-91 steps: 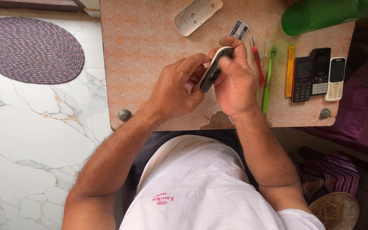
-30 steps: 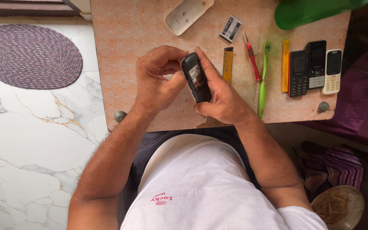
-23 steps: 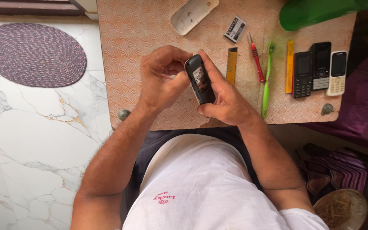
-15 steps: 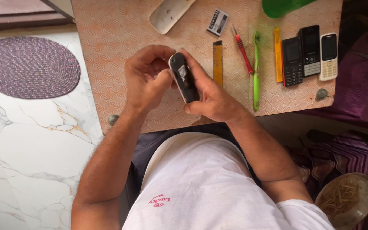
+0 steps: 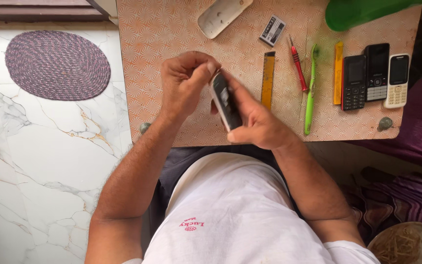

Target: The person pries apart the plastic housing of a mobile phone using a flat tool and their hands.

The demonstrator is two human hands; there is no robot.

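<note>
Head view: right hand (image 5: 262,127) grips dark phone (image 5: 224,101) over table (image 5: 162,58) near edge; left hand (image 5: 184,80) pinches its top end; step judged back-side work; next calls for steady fingertip pull

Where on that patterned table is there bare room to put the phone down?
Bare tabletop lies left of the left hand, out to the table's left edge. A smaller patch sits between the white cover and the hands. The right side is crowded with tools and three phones.
</note>
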